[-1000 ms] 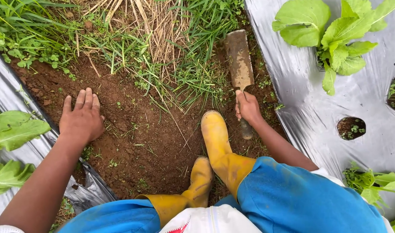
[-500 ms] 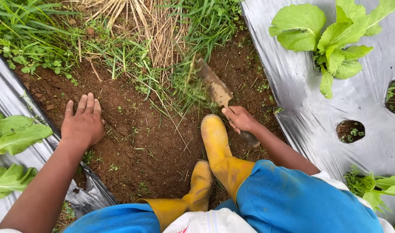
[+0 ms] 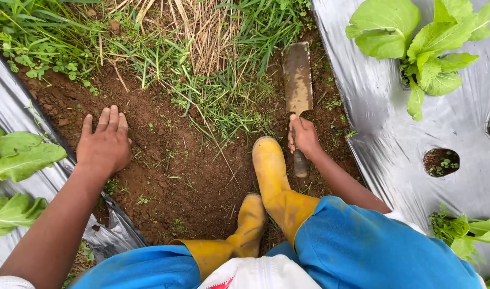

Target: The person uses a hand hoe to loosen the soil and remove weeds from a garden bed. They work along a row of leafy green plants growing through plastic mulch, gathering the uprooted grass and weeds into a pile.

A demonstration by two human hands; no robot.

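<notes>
— So, where's the blade?
— Right hand (image 3: 305, 137) is wrapped round the handle of the flat, mud-caked blade (image 3: 298, 77); it points far, approx. over the grass (image 3: 223, 96), maybe touching soil, hard to tell.
— And the left hand (image 3: 104, 144)?
— Open, palm down, fingers spread on bare soil (image 3: 170, 176), left of the yellow boots (image 3: 269, 176). Leafy plants (image 3: 416, 48) far right on silver sheeting (image 3: 384, 134).
</notes>
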